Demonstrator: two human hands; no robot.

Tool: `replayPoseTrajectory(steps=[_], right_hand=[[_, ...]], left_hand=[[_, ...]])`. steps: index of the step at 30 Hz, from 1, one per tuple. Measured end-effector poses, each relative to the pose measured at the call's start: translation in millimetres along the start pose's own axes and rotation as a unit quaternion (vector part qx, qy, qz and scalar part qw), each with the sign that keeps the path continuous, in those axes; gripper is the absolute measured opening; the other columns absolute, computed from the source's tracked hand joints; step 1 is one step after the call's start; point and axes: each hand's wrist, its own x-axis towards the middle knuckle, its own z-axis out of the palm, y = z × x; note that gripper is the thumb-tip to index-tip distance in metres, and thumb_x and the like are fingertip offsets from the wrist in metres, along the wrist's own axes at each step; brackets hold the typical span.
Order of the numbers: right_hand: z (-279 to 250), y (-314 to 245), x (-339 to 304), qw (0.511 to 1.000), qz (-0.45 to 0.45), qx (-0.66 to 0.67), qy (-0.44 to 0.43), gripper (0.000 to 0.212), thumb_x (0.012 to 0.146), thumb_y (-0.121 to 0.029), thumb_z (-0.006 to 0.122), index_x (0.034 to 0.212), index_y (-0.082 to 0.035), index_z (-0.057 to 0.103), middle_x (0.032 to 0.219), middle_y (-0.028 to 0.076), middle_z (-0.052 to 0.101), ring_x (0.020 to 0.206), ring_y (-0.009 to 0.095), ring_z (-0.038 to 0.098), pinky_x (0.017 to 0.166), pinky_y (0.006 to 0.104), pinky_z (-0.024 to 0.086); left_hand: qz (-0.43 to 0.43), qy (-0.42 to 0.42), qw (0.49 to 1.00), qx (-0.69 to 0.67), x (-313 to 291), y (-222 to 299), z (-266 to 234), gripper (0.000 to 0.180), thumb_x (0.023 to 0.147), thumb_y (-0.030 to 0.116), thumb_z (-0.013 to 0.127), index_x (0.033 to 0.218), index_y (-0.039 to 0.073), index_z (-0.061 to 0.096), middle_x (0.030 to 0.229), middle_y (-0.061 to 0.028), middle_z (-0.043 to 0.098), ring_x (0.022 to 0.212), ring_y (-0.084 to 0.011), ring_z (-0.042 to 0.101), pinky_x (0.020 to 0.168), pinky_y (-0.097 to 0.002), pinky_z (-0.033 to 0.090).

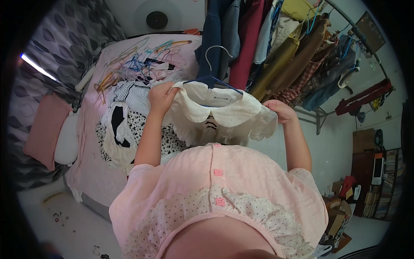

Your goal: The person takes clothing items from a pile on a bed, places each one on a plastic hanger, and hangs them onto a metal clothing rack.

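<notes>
A white blouse (228, 114) with a wide rounded collar and ruffled sleeves hangs on a blue clothes hanger (210, 80) in front of my chest. The hanger's metal hook sticks up out of the neck opening. My left hand (161, 97) is closed on the blouse at its left shoulder, thumb against the collar edge. At the opposite shoulder, my right hand (279, 111) pinches the fabric of the sleeve. Dark lacing shows on the blouse front below the collar. Its lower part is hidden by my own body.
On the left stands a bed (92, 146) with a pink sheet. Many loose hangers (144, 60) lie tangled on it, beside a pile of clothes (125, 129). Ahead, a clothes rack (360, 36) carries hung garments (250, 43). Boxes (338, 216) and a shelf (388, 185) stand at the right.
</notes>
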Motion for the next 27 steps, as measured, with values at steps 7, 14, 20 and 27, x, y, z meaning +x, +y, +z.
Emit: replayPoseTrajectory(steps=[7,14,20,27], right_hand=[[-13.8,-2.1,3.5,0.994,0.027,-0.035,-0.096,0.014,0.077,-0.012,0.065,0.086,-0.001,0.063,0.08,0.004,0.064,0.07,0.011,0.06,0.064,0.0232,0.048],[-17.7,-4.9,5.5,0.976,0.017,-0.217,0.022,0.011,0.076,-0.014,0.066,0.074,-0.004,0.062,0.067,-0.002,0.058,0.057,0.007,0.051,0.052,0.0194,0.039],[3.8,-8.9,1.9,0.957,-0.119,-0.199,0.173,0.01,0.078,-0.013,0.064,0.074,-0.005,0.058,0.065,-0.004,0.052,0.058,0.006,0.045,0.054,0.0193,0.035],[37.5,-15.7,-8.5,0.698,-0.392,-0.552,0.232,0.012,0.069,-0.006,0.067,0.071,-0.001,0.055,0.068,0.004,0.051,0.068,0.018,0.049,0.061,0.0271,0.039]], left_hand=[[0.008,-0.002,0.999,0.053,1.2,-0.9,1.8,0.017,0.072,0.027,0.062,0.07,0.01,0.06,0.058,-0.0077,0.054,0.055,-0.026,0.054,0.049,-0.0352,0.039],[0.026,-0.002,0.998,0.049,-2.2,-5.5,3.3,0.017,0.072,0.028,0.062,0.071,0.01,0.061,0.059,-0.0073,0.055,0.055,-0.0258,0.055,0.049,-0.0355,0.04],[0.068,-0.026,0.994,0.087,1.5,-1.0,-7.1,0.018,0.072,0.027,0.062,0.071,0.009,0.061,0.059,-0.0082,0.055,0.055,-0.0267,0.054,0.049,-0.0351,0.04],[-0.005,0.028,0.994,0.105,-7.8,-4.6,-2.6,0.02,0.074,0.028,0.06,0.071,0.008,0.059,0.06,-0.0097,0.054,0.055,-0.0287,0.053,0.049,-0.0358,0.039]])
